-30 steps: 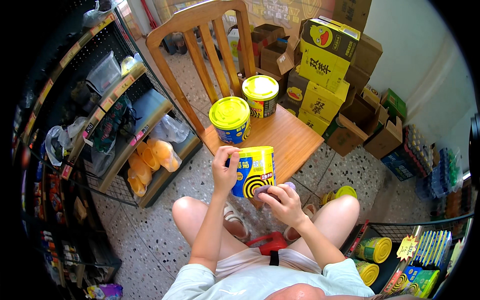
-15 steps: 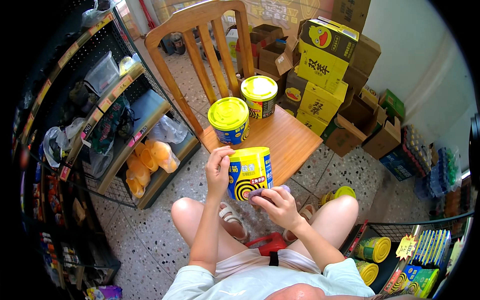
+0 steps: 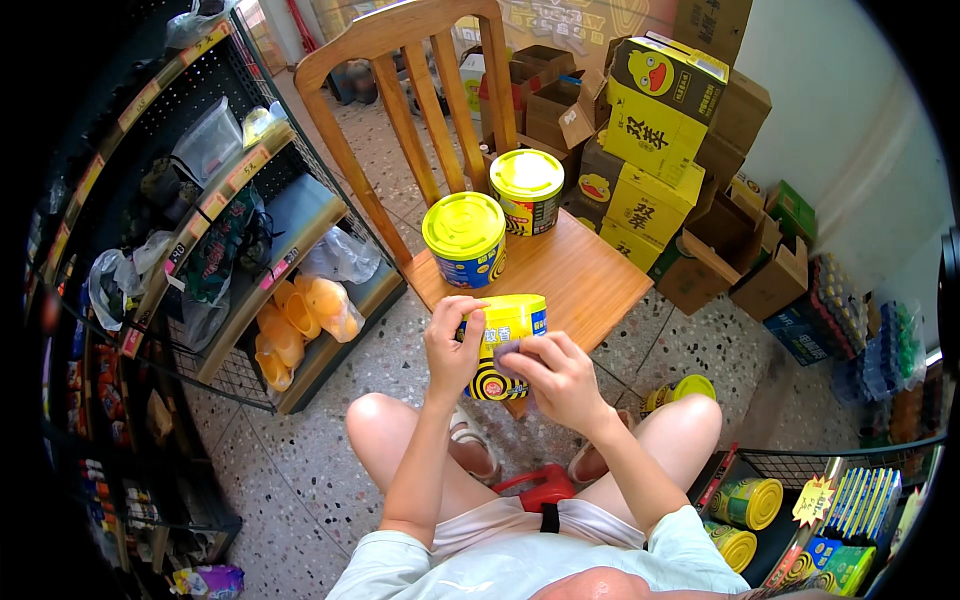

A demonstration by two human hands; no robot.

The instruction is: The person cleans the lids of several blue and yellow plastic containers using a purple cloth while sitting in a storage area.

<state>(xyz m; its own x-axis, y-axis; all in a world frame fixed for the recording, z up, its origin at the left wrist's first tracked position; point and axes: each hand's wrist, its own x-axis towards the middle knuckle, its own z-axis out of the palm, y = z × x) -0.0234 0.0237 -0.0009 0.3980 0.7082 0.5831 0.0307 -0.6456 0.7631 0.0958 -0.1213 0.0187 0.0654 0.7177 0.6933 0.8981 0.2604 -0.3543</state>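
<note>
A yellow and blue tub (image 3: 522,316) with a black-and-yellow spiral on its label is tilted in front of me, above the near edge of the chair seat. My left hand (image 3: 452,348) grips its left side, thumb over the label. My right hand (image 3: 562,378) is closed around a purplish-grey cloth (image 3: 508,360) and presses it against the front of the label. Two similar tubs stand upright with yellow-green lids on the wooden chair (image 3: 595,275): one nearer tub (image 3: 465,235) and one farther tub (image 3: 528,185).
Store shelving (image 3: 310,235) with orange slippers runs along the left. Stacked yellow cartons (image 3: 655,135) and open cardboard boxes (image 3: 710,245) stand behind the chair at right. A lidded tub (image 3: 690,388) is on the floor beside my right knee. A red object (image 3: 545,487) lies between my legs.
My right hand has moved the cloth up from the label's lower right toward its middle. The chair and its tubs sit slightly farther right in the picture.
</note>
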